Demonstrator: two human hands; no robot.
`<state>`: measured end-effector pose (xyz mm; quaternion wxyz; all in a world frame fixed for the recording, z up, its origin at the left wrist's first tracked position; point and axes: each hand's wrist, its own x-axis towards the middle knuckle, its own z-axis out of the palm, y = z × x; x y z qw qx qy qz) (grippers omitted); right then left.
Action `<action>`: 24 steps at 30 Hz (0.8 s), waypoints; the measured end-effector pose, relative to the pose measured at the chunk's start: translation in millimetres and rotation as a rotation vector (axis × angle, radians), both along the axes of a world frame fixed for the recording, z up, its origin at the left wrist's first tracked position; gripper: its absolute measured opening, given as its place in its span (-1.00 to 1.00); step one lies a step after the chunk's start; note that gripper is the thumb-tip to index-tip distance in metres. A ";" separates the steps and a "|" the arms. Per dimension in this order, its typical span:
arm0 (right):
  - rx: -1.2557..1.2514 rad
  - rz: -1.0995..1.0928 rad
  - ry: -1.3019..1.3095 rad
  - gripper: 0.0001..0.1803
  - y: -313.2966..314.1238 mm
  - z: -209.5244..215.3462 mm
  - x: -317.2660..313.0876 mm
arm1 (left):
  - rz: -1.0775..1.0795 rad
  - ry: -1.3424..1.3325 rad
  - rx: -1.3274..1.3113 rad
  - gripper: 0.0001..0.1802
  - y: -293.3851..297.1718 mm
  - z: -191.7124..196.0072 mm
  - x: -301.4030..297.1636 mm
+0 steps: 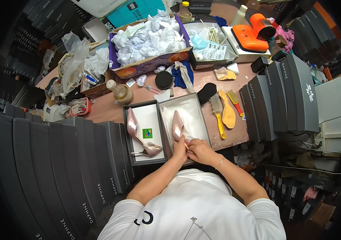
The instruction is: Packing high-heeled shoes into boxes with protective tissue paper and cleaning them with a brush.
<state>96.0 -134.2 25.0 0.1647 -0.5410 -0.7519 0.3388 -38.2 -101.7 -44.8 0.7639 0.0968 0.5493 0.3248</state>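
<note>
Over the right half of an open grey shoebox (pixel 163 132) I hold a shiny pink pointed-toe high-heeled shoe (pixel 177 126), toe pointing away from me. My left hand (pixel 180 149) is closed around its rear part. My right hand (pixel 201 152) is closed beside it, fingertips pinched at the back of the same shoe; the fingers hide the heel. White tissue paper (pixel 194 116) lines the box under the shoe. A matching pink high-heeled shoe (pixel 131 124) lies on its side in the left half, next to a small green square sticker (pixel 147 133).
Stacked grey shoeboxes stand left (pixel 70 160) and right (pixel 298 92). To the right lie a yellow-handled brush (pixel 219 118), a wooden brush (pixel 228 112) and a red-and-yellow brush (pixel 234 102). Behind are a bottle (pixel 120 93), a purple carton (pixel 150 62) of crumpled paper and an orange device (pixel 250 34).
</note>
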 end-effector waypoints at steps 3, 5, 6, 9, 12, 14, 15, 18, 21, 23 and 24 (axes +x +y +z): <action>-0.226 -0.102 0.359 -0.54 13.3 32.3 21.8 | 0.011 -0.099 -0.019 -0.56 5.9 34.3 -17.2; -0.480 -0.219 0.632 -0.58 15.9 24.4 41.5 | -0.039 -0.230 -0.114 -0.56 19.8 52.1 -33.3; -0.642 -0.302 0.838 -0.60 18.6 20.7 45.4 | -0.064 -0.298 -0.149 -0.57 27.4 57.5 -40.4; -0.295 -0.384 0.875 -0.37 27.7 24.9 29.8 | -0.122 -0.406 -0.061 -0.42 28.0 67.4 -56.7; -0.020 -0.346 0.759 -0.23 29.6 62.6 -15.0 | -0.132 -0.403 -0.039 -0.38 16.8 118.3 -49.4; 0.096 -0.339 0.496 -0.21 29.3 55.8 -23.1 | -0.101 -0.278 0.019 -0.51 1.7 103.8 -44.9; 0.056 -0.293 0.441 -0.21 27.3 56.9 -24.3 | -0.092 -0.260 0.063 -0.54 -3.0 100.9 -48.0; -0.053 -0.173 0.284 -0.21 18.4 71.7 -18.2 | -0.082 -0.209 0.156 -0.61 -12.1 98.1 -56.5; -0.085 -0.090 0.198 -0.30 15.0 86.4 -15.0 | -0.127 -0.172 0.191 -0.58 -7.8 97.0 -70.3; 0.018 -0.201 0.303 -0.35 9.9 88.1 -19.4 | -0.037 -0.270 0.054 -0.48 -5.9 111.3 -73.3; 0.067 -0.254 0.354 -0.38 8.6 88.3 -20.5 | 0.010 -0.320 -0.017 -0.42 -3.6 118.0 -73.7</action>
